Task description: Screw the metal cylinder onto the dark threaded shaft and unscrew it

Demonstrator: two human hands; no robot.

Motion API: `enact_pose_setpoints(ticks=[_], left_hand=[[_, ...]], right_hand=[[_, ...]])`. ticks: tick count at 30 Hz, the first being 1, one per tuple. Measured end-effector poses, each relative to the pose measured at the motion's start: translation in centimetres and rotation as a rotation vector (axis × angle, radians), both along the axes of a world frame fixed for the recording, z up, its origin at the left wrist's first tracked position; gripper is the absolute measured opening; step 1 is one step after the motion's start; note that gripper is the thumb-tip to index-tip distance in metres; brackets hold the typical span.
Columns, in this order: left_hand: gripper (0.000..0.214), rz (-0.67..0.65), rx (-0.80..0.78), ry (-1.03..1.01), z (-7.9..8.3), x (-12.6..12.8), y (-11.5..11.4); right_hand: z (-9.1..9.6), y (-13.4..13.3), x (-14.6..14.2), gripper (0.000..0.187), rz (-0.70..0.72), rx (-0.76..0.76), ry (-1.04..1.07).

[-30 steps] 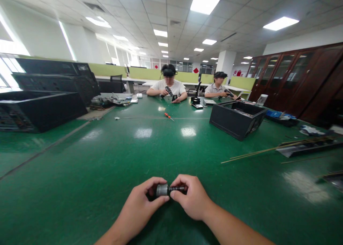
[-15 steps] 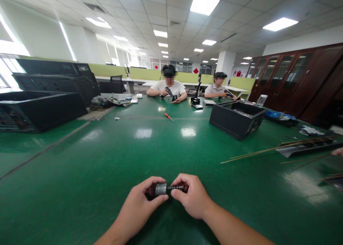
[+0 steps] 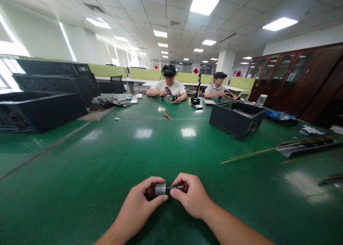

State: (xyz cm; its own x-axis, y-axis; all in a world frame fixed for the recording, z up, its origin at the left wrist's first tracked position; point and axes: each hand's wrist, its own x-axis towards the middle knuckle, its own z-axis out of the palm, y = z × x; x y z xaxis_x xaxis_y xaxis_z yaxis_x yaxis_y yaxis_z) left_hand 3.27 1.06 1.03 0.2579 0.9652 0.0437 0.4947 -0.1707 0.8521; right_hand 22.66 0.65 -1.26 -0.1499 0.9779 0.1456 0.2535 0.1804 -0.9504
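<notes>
Just above the green table (image 3: 107, 166), near its front edge, both my hands hold one small part (image 3: 164, 189). It is a short grey metal cylinder with a thinner dark threaded end. My left hand (image 3: 139, 205) is closed on the grey cylinder, thumb and fingers pinching it. My right hand (image 3: 191, 196) is closed on the dark end, its fingers curled over it. How the two pieces join is hidden by my fingers.
An open black computer case (image 3: 235, 119) stands at mid right, with thin brass rods (image 3: 268, 150) and a dark panel beside it. Stacked black cases (image 3: 45, 94) fill the left. A red screwdriver (image 3: 168, 116) lies further back. Two people (image 3: 168, 86) sit working at the far edge.
My hands and the part have stayed in nearly the same place, with only a slight shift of the fingers. A hand briefly seen at the right edge is gone.
</notes>
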Motion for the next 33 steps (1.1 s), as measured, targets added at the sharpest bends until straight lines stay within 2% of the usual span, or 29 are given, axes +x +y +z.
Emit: enact_pose_setpoints(ticks=[33], left_hand=[[0.040, 0.040, -0.014, 0.005, -0.31, -0.10, 0.21]], right_hand=[[0.12, -0.01, 0.03, 0.007, 0.008, -0.025, 0.068]])
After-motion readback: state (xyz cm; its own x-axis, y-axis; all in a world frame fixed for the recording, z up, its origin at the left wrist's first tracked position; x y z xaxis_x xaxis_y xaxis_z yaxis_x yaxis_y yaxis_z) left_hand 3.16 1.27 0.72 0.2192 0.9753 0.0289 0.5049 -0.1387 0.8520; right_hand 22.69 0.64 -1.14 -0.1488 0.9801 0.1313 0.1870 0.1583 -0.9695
